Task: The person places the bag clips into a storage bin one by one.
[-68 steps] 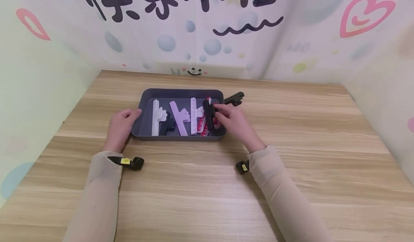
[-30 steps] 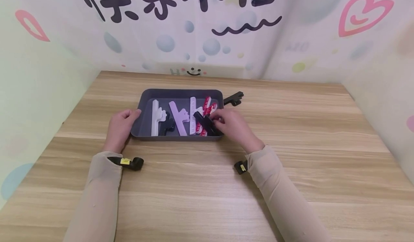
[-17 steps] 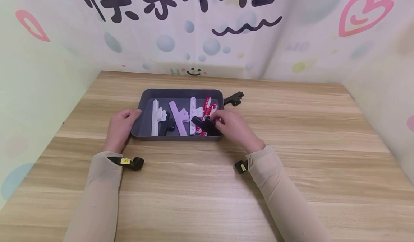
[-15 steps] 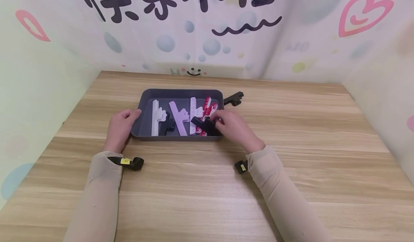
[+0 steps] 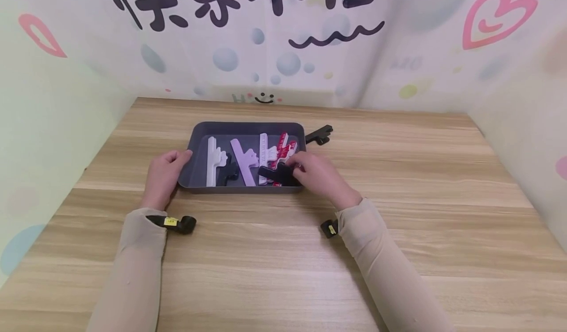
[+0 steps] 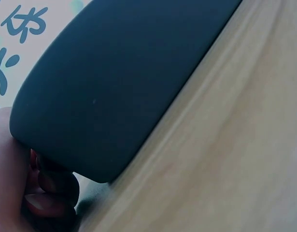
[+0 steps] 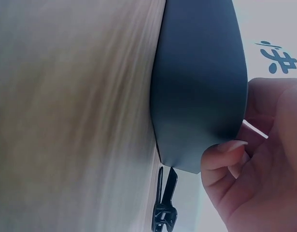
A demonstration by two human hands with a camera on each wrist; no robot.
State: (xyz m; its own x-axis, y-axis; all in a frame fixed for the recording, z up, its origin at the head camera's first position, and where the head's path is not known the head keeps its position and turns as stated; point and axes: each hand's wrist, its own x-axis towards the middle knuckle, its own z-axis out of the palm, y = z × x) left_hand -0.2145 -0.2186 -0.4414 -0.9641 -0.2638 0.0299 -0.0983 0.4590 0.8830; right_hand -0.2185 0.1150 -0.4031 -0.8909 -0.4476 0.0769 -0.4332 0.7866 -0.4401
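Observation:
My left hand [image 5: 163, 178] grips the left end of a dark grey tray [image 5: 241, 190], thumb at its rim; the left wrist view shows fingers curled by the tray's corner. At the tray's right end my right hand [image 5: 322, 178] pinches a black clip [image 5: 275, 174]. This clip lies nearly crosswise over the lower ends of red-and-white clips [image 5: 282, 145] and a white ridged clip [image 5: 263, 147]. Its right end is hidden behind my fingers. Farther left in the tray are a lilac clip [image 5: 242, 159], another black clip [image 5: 230, 170] and a plain white clip [image 5: 211, 162].
Outside the tray, by its back right corner, one more black clip [image 5: 320, 135] lies on the wooden table [image 5: 266, 263]. A printed white backdrop [image 5: 310, 85] stands along the table's back edge. The right wrist view also shows that outside clip [image 7: 164, 208].
The black clip in my right hand has swung from near upright to almost crosswise, its free end moving left and toward me, uncovering the red-and-white clips. My left hand keeps holding the tray.

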